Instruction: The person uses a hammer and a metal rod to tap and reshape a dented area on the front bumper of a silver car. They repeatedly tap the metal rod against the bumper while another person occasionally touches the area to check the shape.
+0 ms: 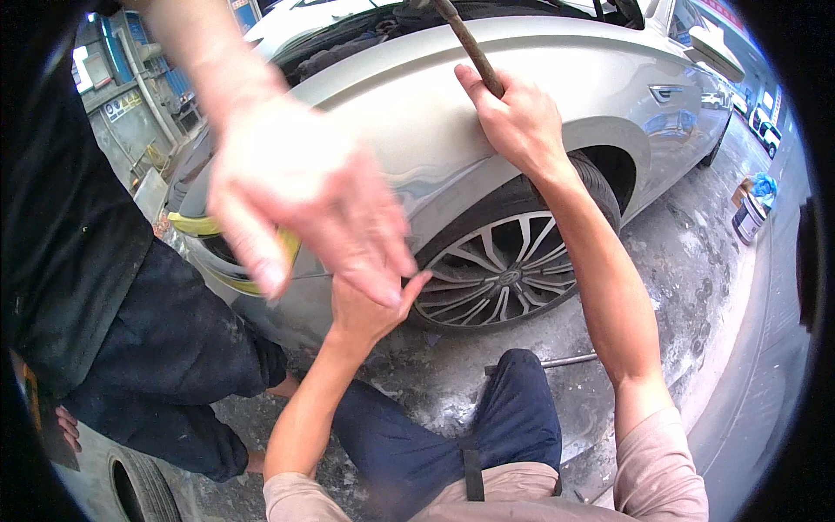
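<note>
My right hand is closed around a worn, brown, stick-like tool handle in front of the silver car's front fender. The tool's far end is cut off at the upper edge, so its kind does not show. Lower, by the front wheel, is my left hand. Its thumb is stretched out toward the tyre, and its other fingers are hidden behind a co-worker's hand. That hand, blurred, reaches in from the upper left with fingers spread, between me and the fender.
A co-worker in dark clothes stands close on my left. The car's hood is raised. A metal bar lies on the floor by my knee. A loose tyre is at the lower left. A bucket with blue plastic stands at the right.
</note>
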`<state>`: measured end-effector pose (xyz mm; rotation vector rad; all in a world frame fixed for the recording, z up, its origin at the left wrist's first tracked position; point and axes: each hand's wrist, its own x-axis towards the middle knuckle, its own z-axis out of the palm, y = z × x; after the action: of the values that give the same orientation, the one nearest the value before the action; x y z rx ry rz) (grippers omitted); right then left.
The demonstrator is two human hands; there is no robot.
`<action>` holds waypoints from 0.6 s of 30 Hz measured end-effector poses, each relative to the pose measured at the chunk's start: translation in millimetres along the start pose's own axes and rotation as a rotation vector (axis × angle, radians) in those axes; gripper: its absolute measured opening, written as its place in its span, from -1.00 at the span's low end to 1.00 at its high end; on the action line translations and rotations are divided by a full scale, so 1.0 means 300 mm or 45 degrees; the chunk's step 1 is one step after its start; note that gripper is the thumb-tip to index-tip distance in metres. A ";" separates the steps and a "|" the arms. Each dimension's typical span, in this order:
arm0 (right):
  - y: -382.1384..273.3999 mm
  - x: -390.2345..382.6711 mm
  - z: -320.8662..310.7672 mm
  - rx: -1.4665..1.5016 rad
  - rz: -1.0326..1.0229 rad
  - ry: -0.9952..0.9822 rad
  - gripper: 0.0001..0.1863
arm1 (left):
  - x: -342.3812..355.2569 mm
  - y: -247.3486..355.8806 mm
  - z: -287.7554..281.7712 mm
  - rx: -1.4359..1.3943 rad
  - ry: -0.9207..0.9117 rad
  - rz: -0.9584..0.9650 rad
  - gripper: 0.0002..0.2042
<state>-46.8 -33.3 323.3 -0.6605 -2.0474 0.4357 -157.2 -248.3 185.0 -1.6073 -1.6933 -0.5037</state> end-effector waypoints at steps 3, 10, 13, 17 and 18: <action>-0.007 0.004 -0.011 0.007 0.013 -0.008 -0.43 | -0.004 0.008 0.004 0.041 0.048 -0.035 -0.12; -0.016 -0.007 0.001 0.043 0.056 0.006 -0.40 | 0.202 -0.034 0.011 -0.020 0.051 0.037 -0.09; -0.009 -0.005 -0.003 0.029 0.030 0.005 -0.40 | 0.203 -0.045 0.011 0.001 0.062 0.041 -0.09; -0.004 -0.003 -0.011 0.031 0.015 0.005 -0.39 | 0.090 -0.049 -0.004 0.069 0.036 -0.029 -0.08; -0.005 -0.004 -0.013 0.021 0.026 -0.008 -0.39 | 0.066 -0.046 -0.004 0.072 0.032 -0.049 -0.08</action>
<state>-43.5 -34.9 325.3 -0.6713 -2.0426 0.4665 -169.2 -237.5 203.0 -1.5248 -1.7074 -0.4892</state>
